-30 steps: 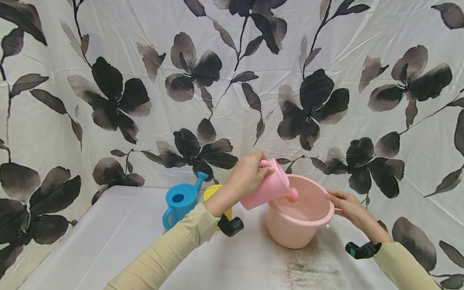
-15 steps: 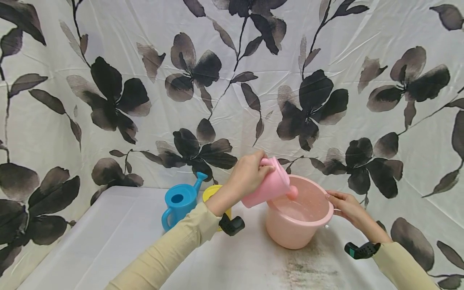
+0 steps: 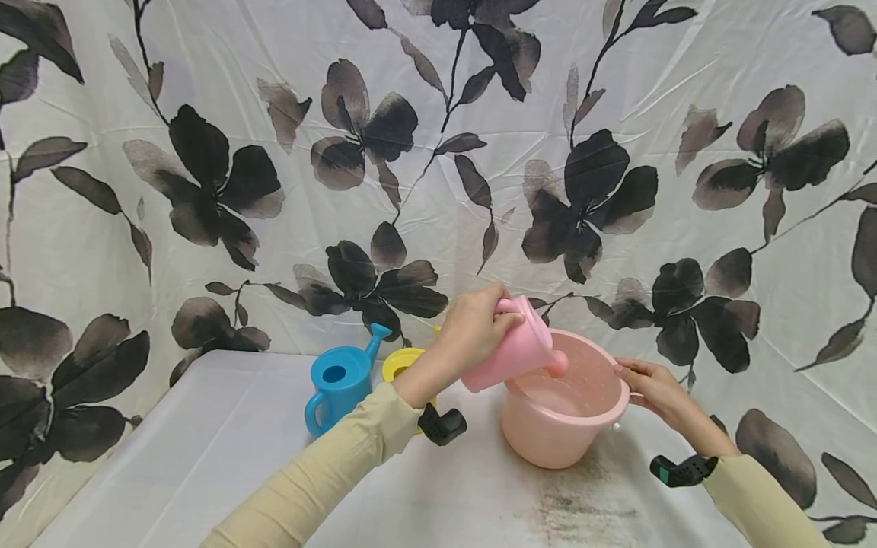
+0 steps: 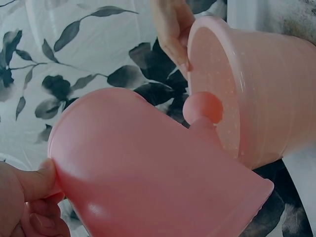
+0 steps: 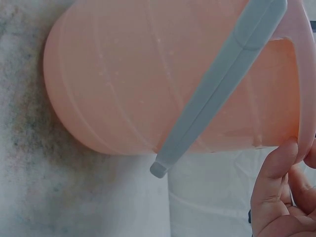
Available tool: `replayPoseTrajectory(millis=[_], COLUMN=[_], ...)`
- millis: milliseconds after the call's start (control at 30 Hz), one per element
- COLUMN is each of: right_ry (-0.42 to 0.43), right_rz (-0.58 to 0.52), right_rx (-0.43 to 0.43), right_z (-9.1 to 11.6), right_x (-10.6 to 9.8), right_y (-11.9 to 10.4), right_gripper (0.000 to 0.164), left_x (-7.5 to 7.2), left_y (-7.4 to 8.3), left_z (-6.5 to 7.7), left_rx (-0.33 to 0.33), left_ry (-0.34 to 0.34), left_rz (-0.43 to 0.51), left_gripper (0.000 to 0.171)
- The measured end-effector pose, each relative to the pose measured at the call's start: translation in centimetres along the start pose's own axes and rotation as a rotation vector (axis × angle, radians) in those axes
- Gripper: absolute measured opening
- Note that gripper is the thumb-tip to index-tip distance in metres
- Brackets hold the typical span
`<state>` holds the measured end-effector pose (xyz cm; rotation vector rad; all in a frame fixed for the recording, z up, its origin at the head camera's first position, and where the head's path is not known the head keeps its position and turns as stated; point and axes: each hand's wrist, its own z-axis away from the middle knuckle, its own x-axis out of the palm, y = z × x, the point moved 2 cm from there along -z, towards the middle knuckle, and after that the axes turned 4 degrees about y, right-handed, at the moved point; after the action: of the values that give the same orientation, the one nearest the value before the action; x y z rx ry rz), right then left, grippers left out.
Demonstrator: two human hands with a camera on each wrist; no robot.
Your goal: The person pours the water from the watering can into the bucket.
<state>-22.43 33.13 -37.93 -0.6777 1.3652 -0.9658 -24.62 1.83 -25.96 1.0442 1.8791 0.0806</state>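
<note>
My left hand (image 3: 476,327) holds a pink watering can (image 3: 510,354) by its handle, tilted to the right. The can's round spout head (image 3: 558,364) reaches over the near-left rim of a light pink bucket (image 3: 548,438), also clear in the left wrist view. Droplets or specks dot the bucket's inner wall. At the bucket's right side my right hand (image 3: 658,392) pinches the rim. In the right wrist view its thumb and fingers (image 5: 276,160) grip that rim, close to the bucket's grey carrying handle (image 5: 212,94). Whether water is flowing cannot be told.
Left of the bucket stand a blue watering can (image 3: 342,384) and a yellow watering can (image 3: 400,361), partly hidden by my left forearm. A white-covered table (image 3: 205,441) carries them, with dark stains in front of the bucket. Floral cloth (image 3: 425,99) hangs behind.
My left hand and the pink watering can have shifted slightly right, and a little more of the yellow can shows. The right hand keeps its hold on the bucket rim.
</note>
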Motion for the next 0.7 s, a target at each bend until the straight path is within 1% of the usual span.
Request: replayPoseTrajectory(millis=[300, 533, 700], right_ry=[0.004, 0.007, 0.005], right_rz=[0.007, 0.006, -0.001], right_rx=[0.008, 0.012, 0.012], right_z=[-0.09, -0.13, -0.04], right_x=[-0.07, -0.03, -0.05], right_y=[0.11, -0.07, -0.03], right_gripper=[0.065, 0.068, 0.066], left_x=[0.18, 0.44, 0.69], left_y=[0.21, 0.11, 0.18], left_z=[0.03, 0.0, 0.1], left_rx=[-0.002, 0.008, 0.004], left_ry=[-0.011, -0.007, -0.022], left_rz=[0.013, -0.001, 0.011], left_gripper=[0.02, 0.018, 0.019])
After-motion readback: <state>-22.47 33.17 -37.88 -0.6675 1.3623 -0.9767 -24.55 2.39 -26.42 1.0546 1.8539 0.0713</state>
